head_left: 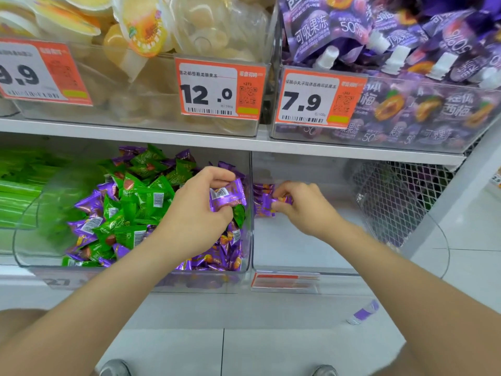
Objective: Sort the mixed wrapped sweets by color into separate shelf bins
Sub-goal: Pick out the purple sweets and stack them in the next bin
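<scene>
A clear bin [135, 278] on the lower shelf holds mixed green sweets [143, 196] and purple sweets [208, 259]. My left hand [195, 210] is over its right side and grips a purple sweet [227, 195]. The clear bin to the right [311, 270] holds a few purple sweets [261, 204] at its back left. My right hand [306, 204] is inside that bin and pinches a purple sweet [282, 200] just above the small pile.
The upper shelf carries bins of yellow jelly cups [141, 28] and purple jelly pouches [393, 44] with orange price tags [219, 88]. Green stick packs [19, 185] fill the lower-left bin. A wire mesh panel [393, 191] stands at the right. One purple wrapper [363, 312] lies on the floor.
</scene>
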